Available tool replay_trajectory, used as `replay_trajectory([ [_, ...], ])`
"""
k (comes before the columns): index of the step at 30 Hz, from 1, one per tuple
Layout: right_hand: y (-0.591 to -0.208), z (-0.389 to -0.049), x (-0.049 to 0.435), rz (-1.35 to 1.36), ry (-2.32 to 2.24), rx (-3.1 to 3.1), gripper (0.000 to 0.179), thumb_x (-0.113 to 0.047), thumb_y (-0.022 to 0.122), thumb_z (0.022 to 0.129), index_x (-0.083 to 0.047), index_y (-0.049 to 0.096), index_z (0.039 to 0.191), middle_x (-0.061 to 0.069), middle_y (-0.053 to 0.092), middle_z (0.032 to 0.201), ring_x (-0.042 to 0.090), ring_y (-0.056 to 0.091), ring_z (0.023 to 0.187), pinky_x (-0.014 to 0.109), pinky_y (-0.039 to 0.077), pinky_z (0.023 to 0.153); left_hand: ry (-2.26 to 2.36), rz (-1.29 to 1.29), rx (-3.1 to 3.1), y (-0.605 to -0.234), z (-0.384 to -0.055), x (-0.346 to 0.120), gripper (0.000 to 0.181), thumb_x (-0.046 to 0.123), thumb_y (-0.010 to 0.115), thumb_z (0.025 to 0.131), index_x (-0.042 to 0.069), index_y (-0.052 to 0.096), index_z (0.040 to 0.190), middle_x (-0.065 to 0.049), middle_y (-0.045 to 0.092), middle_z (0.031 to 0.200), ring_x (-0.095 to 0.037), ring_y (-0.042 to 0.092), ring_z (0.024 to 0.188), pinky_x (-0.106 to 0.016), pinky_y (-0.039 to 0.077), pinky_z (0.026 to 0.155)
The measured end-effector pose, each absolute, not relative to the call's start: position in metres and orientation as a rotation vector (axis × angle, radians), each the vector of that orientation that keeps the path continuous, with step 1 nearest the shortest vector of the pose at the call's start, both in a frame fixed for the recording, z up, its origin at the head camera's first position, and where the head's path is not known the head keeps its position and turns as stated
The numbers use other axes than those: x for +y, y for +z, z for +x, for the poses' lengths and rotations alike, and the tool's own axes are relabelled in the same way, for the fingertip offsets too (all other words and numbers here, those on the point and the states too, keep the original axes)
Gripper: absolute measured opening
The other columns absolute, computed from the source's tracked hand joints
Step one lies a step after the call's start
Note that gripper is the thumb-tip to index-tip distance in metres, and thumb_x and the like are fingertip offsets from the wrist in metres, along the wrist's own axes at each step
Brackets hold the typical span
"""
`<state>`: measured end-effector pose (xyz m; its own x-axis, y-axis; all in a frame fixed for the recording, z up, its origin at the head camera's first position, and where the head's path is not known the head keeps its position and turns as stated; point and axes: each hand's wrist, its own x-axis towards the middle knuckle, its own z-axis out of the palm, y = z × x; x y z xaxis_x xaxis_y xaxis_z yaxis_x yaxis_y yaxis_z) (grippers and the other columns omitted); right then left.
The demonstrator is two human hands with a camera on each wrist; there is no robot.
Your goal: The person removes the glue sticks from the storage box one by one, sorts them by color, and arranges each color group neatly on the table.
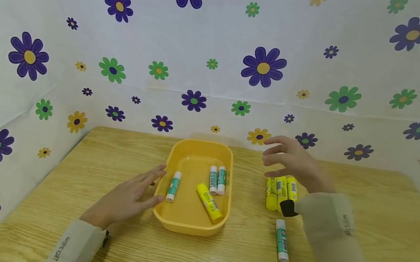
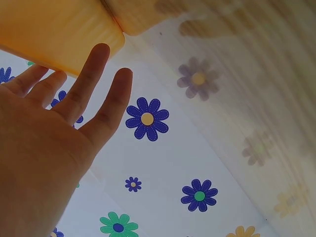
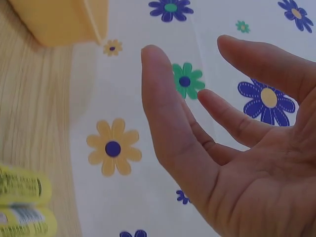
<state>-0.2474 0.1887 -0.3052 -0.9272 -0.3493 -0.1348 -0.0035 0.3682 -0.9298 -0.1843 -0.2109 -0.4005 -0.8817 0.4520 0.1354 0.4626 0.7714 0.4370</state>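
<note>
- Left hand (image 1: 126, 200): fingers spread, gripping nothing, at the left side of the bin (image 1: 188, 229).
- Right hand (image 1: 295, 163): raised near three yellow glue sticks (image 1: 282, 190), fingers loosely bent, empty.
- Inside the bin: four glue sticks (image 1: 173, 187).

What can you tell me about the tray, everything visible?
The tray is orange-yellow, oblong, with rounded corners, raised walls and a rim; it looks like smooth plastic. It sits upright, open-topped, on the table, toward the far edge. On its floor lie three green-and-white sticks and one yellow stick. The left hand is at its left side, apparently touching the rim.
</note>
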Motion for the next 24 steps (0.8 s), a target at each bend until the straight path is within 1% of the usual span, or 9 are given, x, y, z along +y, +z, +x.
replay_trajectory([
  [4,-0.306,-0.249,0.175,-0.323,-1.586,2.308,0.06,-0.004,0.062,0.097,0.004,0.034,0.15,0.032,0.047,0.133,0.037,0.058,0.106,0.051,0.058,0.086,-0.737,-0.75,-2.943,-0.401,-0.184,-0.211,0.07,0.043,0.057,0.102,0.01,0.033,0.159,-0.005,0.025,0.167,-0.033,0.059,0.124,-0.066,0.045,0.1],
  [6,-0.307,-0.25,0.168,-0.319,-1.587,2.302,0.06,-0.003,0.063,0.096,0.004,0.036,0.149,0.032,0.047,0.134,0.039,0.057,0.109,0.049,0.059,0.085,-0.742,-0.748,-2.945,-0.401,-0.184,-0.211,0.07,0.043,0.057,0.102,0.011,0.032,0.159,-0.005,0.024,0.167,-0.033,0.059,0.124,-0.066,0.045,0.1],
  [9,-0.308,-0.251,0.159,-0.313,-1.593,2.285,0.059,0.0,0.063,0.095,0.004,0.038,0.148,0.032,0.046,0.134,0.044,0.055,0.114,0.052,0.058,0.086,-0.745,-0.749,-2.947,-0.401,-0.185,-0.211,0.07,0.043,0.057,0.102,0.011,0.032,0.159,-0.006,0.024,0.167,-0.033,0.059,0.124,-0.066,0.045,0.1],
  [13,-0.311,-0.251,0.149,-0.306,-1.578,2.272,0.058,0.0,0.063,0.095,0.004,0.038,0.147,0.03,0.047,0.134,0.045,0.053,0.117,0.055,0.055,0.09,-0.733,-0.75,-2.95,-0.402,-0.185,-0.212,0.07,0.044,0.056,0.102,0.011,0.032,0.159,-0.006,0.024,0.167,-0.033,0.059,0.123,-0.065,0.046,0.099],
  [16,-0.311,-0.251,0.142,-0.301,-1.573,2.256,0.058,-0.001,0.063,0.095,0.004,0.039,0.146,0.028,0.047,0.134,0.044,0.054,0.118,0.055,0.055,0.09,-0.72,-0.75,-2.951,-0.402,-0.185,-0.212,0.07,0.044,0.056,0.102,0.011,0.032,0.159,-0.007,0.024,0.167,-0.033,0.059,0.123,-0.065,0.046,0.099],
  [24,-0.315,-0.251,0.124,-0.318,-1.564,2.232,0.055,0.0,0.063,0.095,0.004,0.041,0.145,0.028,0.05,0.131,0.041,0.058,0.111,0.047,0.06,0.082,-0.723,-0.737,-2.963,-0.401,-0.185,-0.212,0.071,0.045,0.056,0.102,0.011,0.032,0.159,-0.007,0.024,0.167,-0.033,0.059,0.124,-0.065,0.045,0.101],
])
